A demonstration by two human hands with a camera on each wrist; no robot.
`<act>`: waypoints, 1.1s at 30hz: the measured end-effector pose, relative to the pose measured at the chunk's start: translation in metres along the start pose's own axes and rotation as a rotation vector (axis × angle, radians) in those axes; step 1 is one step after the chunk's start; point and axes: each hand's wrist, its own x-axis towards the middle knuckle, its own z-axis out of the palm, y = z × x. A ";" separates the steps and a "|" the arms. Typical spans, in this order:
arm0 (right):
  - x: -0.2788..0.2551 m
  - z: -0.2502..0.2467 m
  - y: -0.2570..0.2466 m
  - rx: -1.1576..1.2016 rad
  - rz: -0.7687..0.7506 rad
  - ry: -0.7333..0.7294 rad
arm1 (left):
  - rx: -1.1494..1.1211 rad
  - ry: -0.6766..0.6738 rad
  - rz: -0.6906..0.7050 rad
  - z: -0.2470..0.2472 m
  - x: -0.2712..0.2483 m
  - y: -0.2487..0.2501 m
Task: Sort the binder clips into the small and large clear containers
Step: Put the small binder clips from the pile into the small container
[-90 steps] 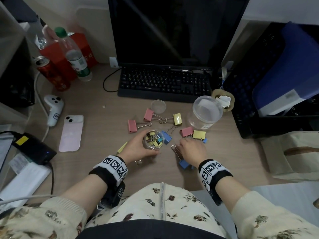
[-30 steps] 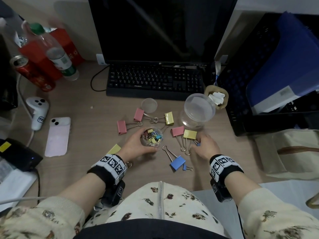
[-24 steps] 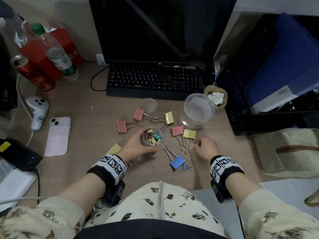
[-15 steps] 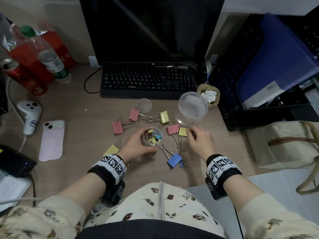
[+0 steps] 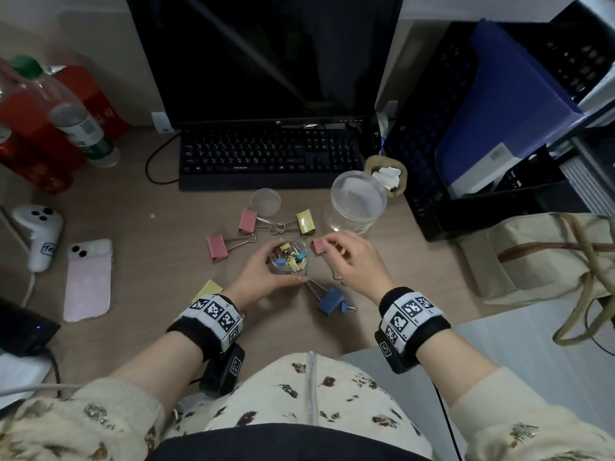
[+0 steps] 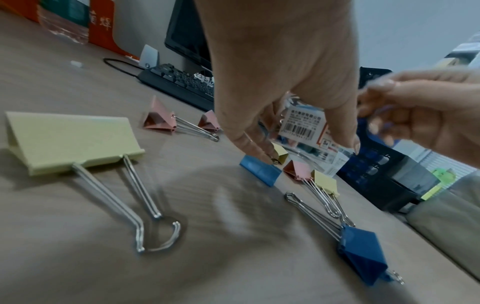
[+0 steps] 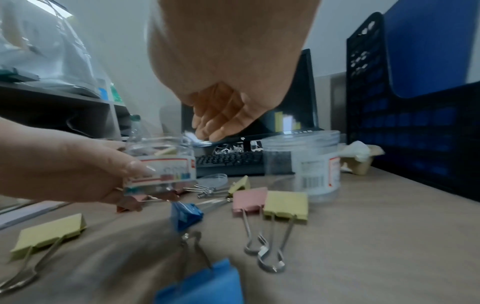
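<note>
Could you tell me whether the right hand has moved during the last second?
Yes. The right hand has moved left, from beside the large clear container toward the small clear container, and now hovers above the desk.

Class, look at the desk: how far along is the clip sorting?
Done: small clips lie in the small jar, gripped by the left hand. In hand: the right hand hovers beside it, fingers pinched; what they hold is blurred. Left: the large jar is empty; the large clips and one small blue clip lie on the desk.
</note>
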 end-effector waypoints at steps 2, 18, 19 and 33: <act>-0.008 -0.005 0.011 -0.058 0.110 -0.026 | 0.037 -0.033 -0.010 -0.005 -0.003 0.001; -0.056 0.024 0.043 -0.341 0.410 -0.464 | 0.031 0.064 -0.035 -0.026 -0.021 -0.003; -0.056 0.025 0.044 -0.343 0.419 -0.454 | 0.043 0.065 -0.032 -0.028 -0.022 -0.003; -0.017 0.017 0.010 -0.071 0.218 -0.025 | 0.161 -0.075 -0.026 -0.031 -0.033 -0.011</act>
